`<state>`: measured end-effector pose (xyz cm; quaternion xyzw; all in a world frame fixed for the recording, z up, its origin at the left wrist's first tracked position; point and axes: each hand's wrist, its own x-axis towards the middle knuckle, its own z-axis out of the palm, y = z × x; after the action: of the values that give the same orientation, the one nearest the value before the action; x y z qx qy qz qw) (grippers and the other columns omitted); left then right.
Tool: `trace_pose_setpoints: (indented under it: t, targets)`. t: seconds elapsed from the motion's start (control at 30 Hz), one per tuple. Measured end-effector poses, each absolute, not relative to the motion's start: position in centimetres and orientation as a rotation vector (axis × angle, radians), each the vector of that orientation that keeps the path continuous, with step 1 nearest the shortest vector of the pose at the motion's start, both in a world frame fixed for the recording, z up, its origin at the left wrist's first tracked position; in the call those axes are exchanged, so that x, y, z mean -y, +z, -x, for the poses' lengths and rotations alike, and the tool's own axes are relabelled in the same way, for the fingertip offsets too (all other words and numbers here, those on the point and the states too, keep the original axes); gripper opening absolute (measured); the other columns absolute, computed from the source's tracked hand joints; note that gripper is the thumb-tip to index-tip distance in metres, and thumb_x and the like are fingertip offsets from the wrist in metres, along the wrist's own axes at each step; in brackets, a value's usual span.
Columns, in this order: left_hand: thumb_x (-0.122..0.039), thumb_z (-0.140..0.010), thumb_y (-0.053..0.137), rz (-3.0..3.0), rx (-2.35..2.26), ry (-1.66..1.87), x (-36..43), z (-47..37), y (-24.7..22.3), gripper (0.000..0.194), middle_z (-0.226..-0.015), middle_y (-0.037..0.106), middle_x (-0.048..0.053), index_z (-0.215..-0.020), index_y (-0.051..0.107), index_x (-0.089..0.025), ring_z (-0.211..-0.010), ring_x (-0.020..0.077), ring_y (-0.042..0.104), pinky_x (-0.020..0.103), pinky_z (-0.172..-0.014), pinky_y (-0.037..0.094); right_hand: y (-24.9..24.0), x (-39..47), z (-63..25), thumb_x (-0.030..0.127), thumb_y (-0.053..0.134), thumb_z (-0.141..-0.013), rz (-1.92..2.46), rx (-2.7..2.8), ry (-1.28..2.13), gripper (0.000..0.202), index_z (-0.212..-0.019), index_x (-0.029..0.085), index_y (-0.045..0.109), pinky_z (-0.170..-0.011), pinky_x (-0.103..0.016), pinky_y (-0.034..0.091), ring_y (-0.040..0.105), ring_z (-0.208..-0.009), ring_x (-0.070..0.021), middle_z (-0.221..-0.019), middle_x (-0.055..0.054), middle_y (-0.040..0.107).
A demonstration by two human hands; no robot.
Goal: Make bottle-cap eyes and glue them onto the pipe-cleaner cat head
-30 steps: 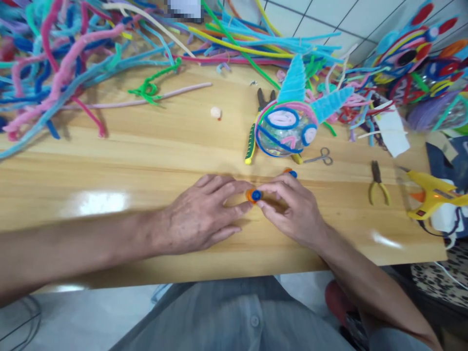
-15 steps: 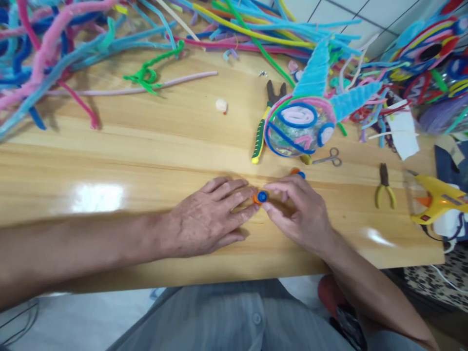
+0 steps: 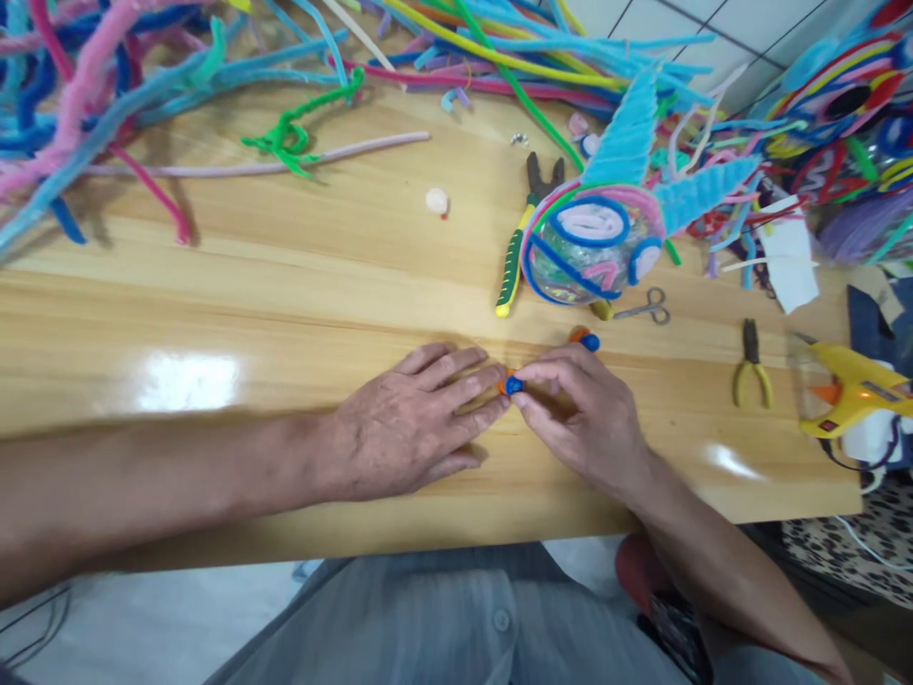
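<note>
A small blue and orange fuzzy coil, apparently pipe cleaner [image 3: 513,384], lies on the wooden table between my hands. My left hand [image 3: 410,423] rests palm down with its fingers stretched out, the fingertips touching the orange side. From the right, my right hand [image 3: 589,409] pinches the blue part between thumb and forefinger; the other fingers are curled and partly hidden. Just beyond the right knuckles sits a similar blue and orange piece [image 3: 586,340]. A clear round body with blue pipe-cleaner outlines [image 3: 577,262] and two light blue ears stands behind it.
Green-yellow pliers [image 3: 509,271], scissors [image 3: 649,307] and smaller yellow pliers [image 3: 751,376] lie around the body. At the right edge is a yellow glue gun [image 3: 852,385]. Pipe cleaners [image 3: 171,86] spread along the back, with a small white ball [image 3: 437,201] in front.
The blue part has turned slightly under my right fingertips and shows less of its round face. My left hand stays flat beside it. The whole view has shifted a little.
</note>
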<state>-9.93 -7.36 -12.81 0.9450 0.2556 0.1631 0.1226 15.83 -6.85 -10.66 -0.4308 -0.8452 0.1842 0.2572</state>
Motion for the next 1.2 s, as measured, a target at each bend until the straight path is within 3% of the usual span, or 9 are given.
trace_pose_setpoints:
  t: [1.0,1.2]
  targets:
    - [-0.044,-0.102,0.071,-2.763,-0.728,0.488,7.31,9.95,-13.02,0.056,-0.153,0.065,0.018,-0.150,0.063,-0.016,-0.144,0.0360,0.056,0.053,-0.120,0.046,-10.86,7.05,-15.38,0.015,0.069,-0.093,1.197,2.335,0.383,0.017,-0.107,0.025,0.068,-0.070,-0.035,0.059,0.073,-0.085,-0.0212,-0.095,-0.005,0.074]
    - [-0.047,-0.106,0.062,-2.814,-0.738,0.485,7.35,9.89,-13.07,0.052,-0.153,0.065,0.017,-0.149,0.064,-0.016,-0.142,0.0357,0.057,0.054,-0.119,0.047,-10.95,7.00,-15.25,0.014,0.068,-0.094,1.165,2.351,0.352,0.019,-0.109,0.025,0.068,-0.078,-0.037,0.063,0.075,-0.091,-0.0231,-0.097,-0.006,0.075]
